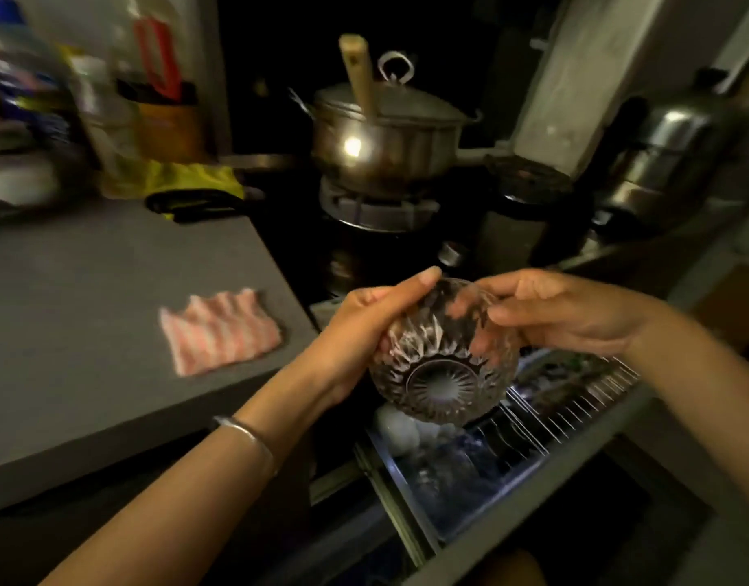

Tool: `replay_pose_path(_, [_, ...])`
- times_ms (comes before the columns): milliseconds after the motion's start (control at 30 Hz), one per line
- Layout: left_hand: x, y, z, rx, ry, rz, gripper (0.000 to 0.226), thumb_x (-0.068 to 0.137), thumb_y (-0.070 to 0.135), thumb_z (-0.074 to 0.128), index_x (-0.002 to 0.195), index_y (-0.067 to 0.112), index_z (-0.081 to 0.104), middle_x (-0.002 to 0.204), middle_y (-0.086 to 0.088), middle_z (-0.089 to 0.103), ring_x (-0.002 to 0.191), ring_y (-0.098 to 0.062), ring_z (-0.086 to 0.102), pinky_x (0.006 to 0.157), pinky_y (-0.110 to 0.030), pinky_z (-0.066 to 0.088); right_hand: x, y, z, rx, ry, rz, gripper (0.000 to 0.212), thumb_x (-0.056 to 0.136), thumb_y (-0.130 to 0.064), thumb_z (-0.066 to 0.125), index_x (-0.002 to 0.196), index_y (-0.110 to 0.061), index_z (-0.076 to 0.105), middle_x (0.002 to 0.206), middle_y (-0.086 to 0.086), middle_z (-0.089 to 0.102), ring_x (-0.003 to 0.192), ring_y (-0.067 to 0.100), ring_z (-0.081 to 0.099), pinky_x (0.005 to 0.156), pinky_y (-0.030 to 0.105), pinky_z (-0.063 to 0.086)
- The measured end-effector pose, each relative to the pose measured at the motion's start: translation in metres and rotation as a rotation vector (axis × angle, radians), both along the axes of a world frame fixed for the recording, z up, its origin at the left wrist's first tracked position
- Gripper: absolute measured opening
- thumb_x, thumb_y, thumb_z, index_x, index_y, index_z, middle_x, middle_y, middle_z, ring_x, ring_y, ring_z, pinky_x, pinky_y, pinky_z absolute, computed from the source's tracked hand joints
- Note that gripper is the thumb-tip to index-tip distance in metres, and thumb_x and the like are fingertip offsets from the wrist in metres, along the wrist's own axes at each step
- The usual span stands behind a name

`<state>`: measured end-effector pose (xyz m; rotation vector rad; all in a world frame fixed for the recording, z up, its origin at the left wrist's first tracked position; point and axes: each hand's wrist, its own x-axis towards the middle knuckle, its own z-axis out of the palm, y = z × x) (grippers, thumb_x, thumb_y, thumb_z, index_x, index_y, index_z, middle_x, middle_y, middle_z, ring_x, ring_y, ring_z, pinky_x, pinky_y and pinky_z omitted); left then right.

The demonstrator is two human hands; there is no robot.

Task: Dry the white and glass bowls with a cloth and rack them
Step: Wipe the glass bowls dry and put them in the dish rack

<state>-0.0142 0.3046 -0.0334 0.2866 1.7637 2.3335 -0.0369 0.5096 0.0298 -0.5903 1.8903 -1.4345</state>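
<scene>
Glass bowl (444,357) is held up btwn both hands, tipped so its cut-pattern base faces the camera & the rim points away. L hand (364,327) cups the bowl's left side, palm on the wall, thumb lying along the top edge, fingers wrapped round the far side. R hand (563,310) grips the right part of the rim, fingers curled over the edge & showing through the glass inside, so both hands are clamped on the bowl. A thin bracelet (246,433) sits on the L wrist. The bowl hangs over the front-left end of the wire rack (576,399), a pulled-out drawer below desk level, not touching it. Sth pale & rounded (396,429) lies in the rack just under the bowl, too blurred to tell what. Pink-white striped cloth (220,332) lies flat on the grey desk (89,310), left of the L hand, apart from both hands & from the bowl. Behind the hands a lidded steel pot (385,137) stands on a burner (377,205) w/ a wooden handle (358,74) sticking up by the lid; jars & bottles at far left are blurred
</scene>
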Motion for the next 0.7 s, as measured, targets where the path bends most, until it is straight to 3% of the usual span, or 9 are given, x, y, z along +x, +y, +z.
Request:
replay_pose_path(67, [-0.011,0.028,-0.012,-0.023,0.002,-0.019,0.072,0.067,0.058,0.075,0.078,-0.011,0.062,0.079,-0.025,0.062,0.071,-0.028,0.055,0.068,-0.029,0.043,-0.005,0.032,-0.014,0.016,-0.022,-0.051,0.055,0.064,-0.043,0.084,0.112,-0.017,0.07,0.094,0.015,0.072,0.085,0.021,0.07,0.075,0.03,0.057])
replay_pose_path(133, [-0.02,0.053,-0.023,-0.064,0.023,-0.016,0.074,0.078,0.057,0.064,0.09,-0.016,0.059,0.091,-0.035,0.063,0.078,-0.034,0.06,0.072,-0.032,0.049,-0.008,0.061,-0.03,0.012,-0.028,-0.103,0.055,0.061,-0.046,0.085,0.108,-0.022,0.071,0.092,0.014,0.072,0.085,0.021,0.07,0.078,0.033,0.057])
replay_pose_path(267, [-0.037,0.092,-0.059,-0.177,0.097,-0.002,0.044,0.099,0.036,0.041,0.107,0.002,0.067,0.099,-0.009,0.071,0.093,-0.011,0.068,0.079,-0.018,0.053,-0.015,0.103,-0.06,0.032,-0.058,-0.151,0.048,0.057,-0.05,0.085,0.099,-0.03,0.074,0.086,0.009,0.074,0.075,0.014,0.071,0.066,0.024,0.056])
replay_pose_path(367, [-0.042,0.109,-0.096,-0.235,0.16,0.001,0.039,0.094,0.046,0.038,0.116,0.025,0.061,0.107,0.016,0.066,0.101,0.008,0.06,0.085,-0.011,0.044,-0.027,0.133,-0.09,0.096,-0.052,-0.223,0.053,0.055,-0.056,0.084,0.102,-0.034,0.073,0.092,0.009,0.074,0.081,0.016,0.071,0.07,0.021,0.055])
replay_pose_path(467, [-0.053,0.117,-0.146,-0.441,0.268,0.045,0.042,0.095,0.058,0.037,0.125,0.034,0.055,0.12,0.024,0.06,0.116,0.008,0.051,0.096,-0.014,0.039,-0.044,0.16,-0.123,0.124,-0.09,-0.331,0.061,0.05,-0.057,0.085,0.105,-0.032,0.072,0.097,0.009,0.074,0.085,0.017,0.071,0.072,0.021,0.055])
replay_pose_path(533, [-0.062,0.12,-0.181,-0.621,0.34,0.069,0.059,0.09,0.062,0.032,0.139,0.032,0.044,0.141,0.017,0.047,0.131,0.002,0.039,0.109,-0.025,0.033,-0.059,0.172,-0.147,0.135,-0.139,-0.389,0.066,0.05,-0.054,0.087,0.108,-0.028,0.071,0.097,0.009,0.073,0.084,0.016,0.07,0.07,0.021,0.055])
replay_pose_path(600, [-0.069,0.123,-0.212,-0.813,0.399,0.042,0.074,0.085,0.069,0.027,0.148,0.031,0.027,0.153,0.018,0.024,0.142,-0.001,0.017,0.118,-0.028,0.016,-0.073,0.178,-0.174,0.183,-0.18,-0.419,0.061,0.063,-0.047,0.081,0.117,-0.024,0.064,0.098,0.008,0.073,0.087,0.015,0.069,0.075,0.026,0.056])
replay_pose_path(700, [-0.075,0.132,-0.248,-1.085,0.468,-0.042,0.086,0.078,0.081,0.019,0.15,0.038,0.0,0.158,0.018,-0.004,0.146,-0.007,-0.011,0.116,-0.034,-0.01,-0.091,0.181,-0.208,0.265,-0.246,-0.438,0.043,0.075,-0.031,0.063,0.117,-0.023,0.061,0.099,0.008,0.074,0.09,0.016,0.068,0.088,0.03,0.053])
